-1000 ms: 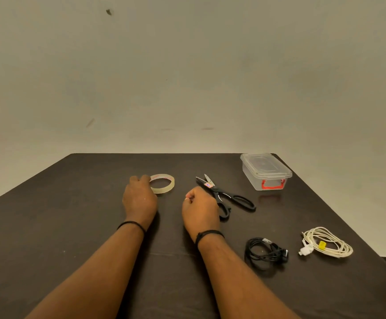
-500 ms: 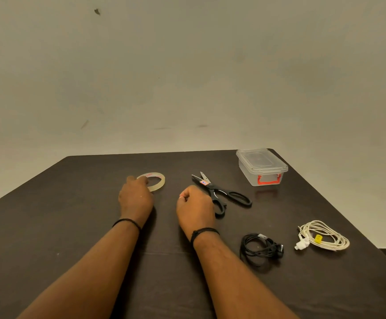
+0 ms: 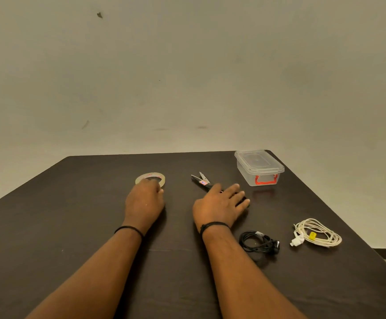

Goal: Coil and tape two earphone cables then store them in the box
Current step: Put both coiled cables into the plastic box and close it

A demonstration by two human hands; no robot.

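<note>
A black coiled earphone cable (image 3: 258, 241) lies at the right front of the dark table (image 3: 72, 226). A white coiled earphone cable (image 3: 317, 232) with a yellow tag lies to its right. The clear plastic box (image 3: 258, 168) with a red latch stands lidded at the far right. My left hand (image 3: 144, 202) has its fingers curled on the near rim of the tape roll (image 3: 151, 176). My right hand (image 3: 219, 204) lies with straight, spread fingers over the handles of the black scissors (image 3: 201, 180), whose blades stick out to the left.
The table's right edge (image 3: 357, 229) runs close past the white cable, with floor beyond it. A plain wall (image 3: 187, 77) rises behind the table's far edge.
My right hand has opened from a loose fist and moved right onto the scissors' handles. My left hand stays at the tape roll. The camera has shifted a little.
</note>
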